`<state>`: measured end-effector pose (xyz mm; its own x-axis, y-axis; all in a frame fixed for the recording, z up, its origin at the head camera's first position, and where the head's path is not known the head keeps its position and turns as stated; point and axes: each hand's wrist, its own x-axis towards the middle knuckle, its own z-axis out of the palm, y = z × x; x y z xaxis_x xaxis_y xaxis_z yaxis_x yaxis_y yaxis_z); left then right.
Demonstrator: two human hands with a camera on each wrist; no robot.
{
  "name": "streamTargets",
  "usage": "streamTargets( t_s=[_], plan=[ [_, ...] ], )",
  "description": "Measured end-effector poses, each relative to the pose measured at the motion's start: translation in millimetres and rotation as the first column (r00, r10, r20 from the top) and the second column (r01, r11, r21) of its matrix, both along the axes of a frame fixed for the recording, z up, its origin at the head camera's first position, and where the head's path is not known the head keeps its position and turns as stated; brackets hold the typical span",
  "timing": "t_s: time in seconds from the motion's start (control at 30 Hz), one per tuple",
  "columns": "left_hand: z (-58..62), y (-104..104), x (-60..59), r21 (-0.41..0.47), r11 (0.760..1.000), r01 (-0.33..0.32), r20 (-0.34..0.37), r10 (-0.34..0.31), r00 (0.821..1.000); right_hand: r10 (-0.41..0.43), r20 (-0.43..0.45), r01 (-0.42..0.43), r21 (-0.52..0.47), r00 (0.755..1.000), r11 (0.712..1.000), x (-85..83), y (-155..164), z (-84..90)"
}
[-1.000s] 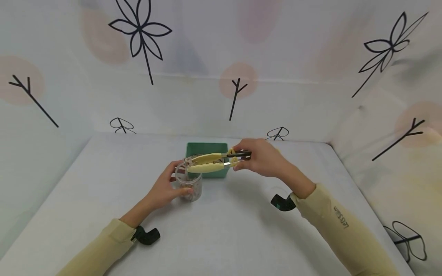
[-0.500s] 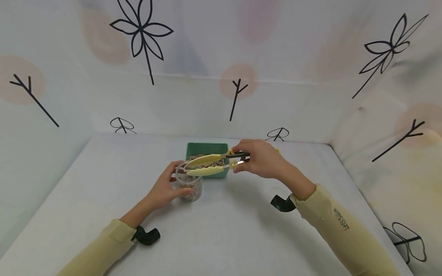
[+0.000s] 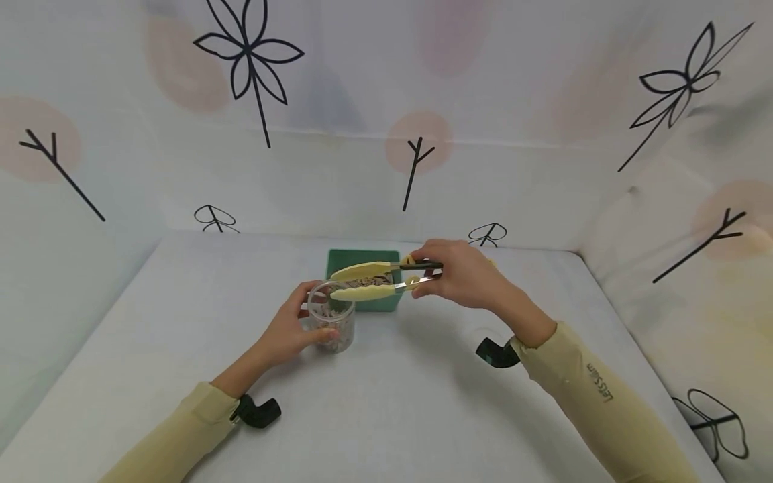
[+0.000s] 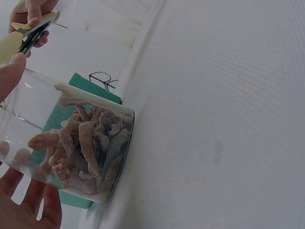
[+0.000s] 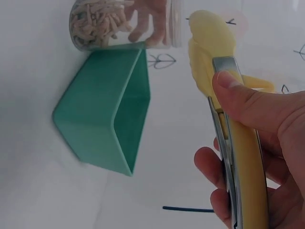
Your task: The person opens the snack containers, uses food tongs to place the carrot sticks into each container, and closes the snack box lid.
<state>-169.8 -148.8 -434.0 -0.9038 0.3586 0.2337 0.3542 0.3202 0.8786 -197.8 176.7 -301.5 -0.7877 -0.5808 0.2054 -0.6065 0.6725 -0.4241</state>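
Observation:
My left hand [image 3: 304,320] grips a clear plastic jar [image 3: 331,327] that stands on the white table and holds brownish strips [image 4: 81,152]. My right hand [image 3: 423,274] holds yellow tongs [image 3: 370,282] by the metal handle, thumb on top. The tongs' tips are spread apart just above and right of the jar's rim, with nothing between them. Behind the jar stands a green box [image 3: 386,303] with more strips in it. In the right wrist view the tongs [image 5: 212,62] point toward the jar [image 5: 124,21] over the green box [image 5: 105,119].
White walls with drawn plants enclose the table [image 3: 386,402] at the back and on both sides. Bare table surface lies in front of the jar and to its left and right.
The tongs' tips, which pinched a strip at the jar's mouth, have spread apart and shifted slightly right and up. The left hand and jar have stayed put.

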Motion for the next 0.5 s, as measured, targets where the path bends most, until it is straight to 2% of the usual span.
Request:
streamTargets(
  t_s=[0.33, 0.5],
  plan=[
    [-1.7, -1, -1.2, -0.015, 1.000, -0.008, 0.002, 0.008, 1.000, -0.115, 0.072, 0.113, 0.034, 0.991, 0.993, -19.4, 9, -1.2],
    [-1.9, -1, -1.4, -0.015, 1.000, -0.008, 0.001, 0.008, 1.000, -0.176, 0.064, 0.164, 0.161, 0.982, 0.973, -32.2, 8, -5.3]
  ],
)
